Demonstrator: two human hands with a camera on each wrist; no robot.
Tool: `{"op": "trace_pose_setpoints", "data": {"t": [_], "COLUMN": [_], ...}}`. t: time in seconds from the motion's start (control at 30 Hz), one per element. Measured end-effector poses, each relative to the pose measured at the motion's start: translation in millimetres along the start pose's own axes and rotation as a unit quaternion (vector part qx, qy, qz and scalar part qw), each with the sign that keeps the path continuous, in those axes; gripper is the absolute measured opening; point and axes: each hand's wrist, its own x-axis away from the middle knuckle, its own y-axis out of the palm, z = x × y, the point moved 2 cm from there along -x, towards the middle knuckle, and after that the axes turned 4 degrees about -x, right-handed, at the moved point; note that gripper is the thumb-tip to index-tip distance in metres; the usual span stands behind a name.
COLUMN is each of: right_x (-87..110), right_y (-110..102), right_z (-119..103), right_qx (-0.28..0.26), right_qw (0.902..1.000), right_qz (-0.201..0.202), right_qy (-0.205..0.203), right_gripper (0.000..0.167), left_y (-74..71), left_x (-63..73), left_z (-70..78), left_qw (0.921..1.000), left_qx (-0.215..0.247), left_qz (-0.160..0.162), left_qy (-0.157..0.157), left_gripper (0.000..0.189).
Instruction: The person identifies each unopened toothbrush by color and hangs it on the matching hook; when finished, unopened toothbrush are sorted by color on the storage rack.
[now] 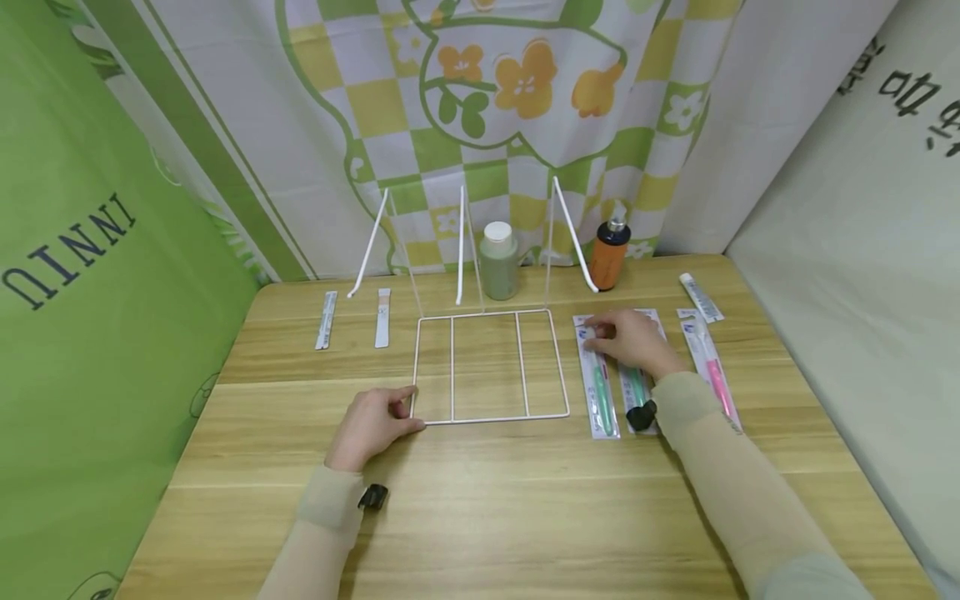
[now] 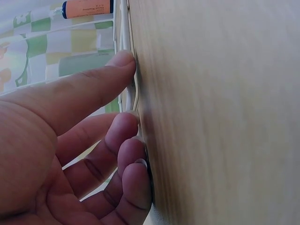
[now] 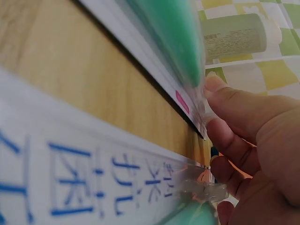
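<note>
Plastic-fronted and probably slick, that toothbrush pack [image 1: 603,396] could slip below the narrowly pinching right hand [image 1: 632,340], the curled left hand [image 1: 371,425] holding the wire rack [image 1: 452,367].

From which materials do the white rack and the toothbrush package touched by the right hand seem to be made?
The white rack looks like coated metal wire, smooth-finished: thin, straight rods, though plastic is possible. The toothbrush package seems glossy clear plastic, probably over card: the green handle shows through.
</note>
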Motion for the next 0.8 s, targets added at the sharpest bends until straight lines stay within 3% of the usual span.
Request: {"op": "trace_pose_setpoints", "data": {"t": [0.53,0.8], "right_x": [1.6,3.6], "right_y": [-1,-4], "right_z": [2,-10], "right_qx": [-0.041,-0.065], "right_qw": [0.9991,0.996], "right_qz": [0.004,0.037], "right_qy": [-0.005,-0.049], "right_gripper": [0.037,0.036], "left_y": [1.0,-0.1], "left_x": [1.4,1.5], "left_z": [-0.2,0.5], "left_qw": [1.0,0.9999], "left_qx": [0.004,0.004], "left_qz": [0.0,0.002], "left_qy": [-0.009,-0.01], "left_gripper": [0.058,0.058]}}
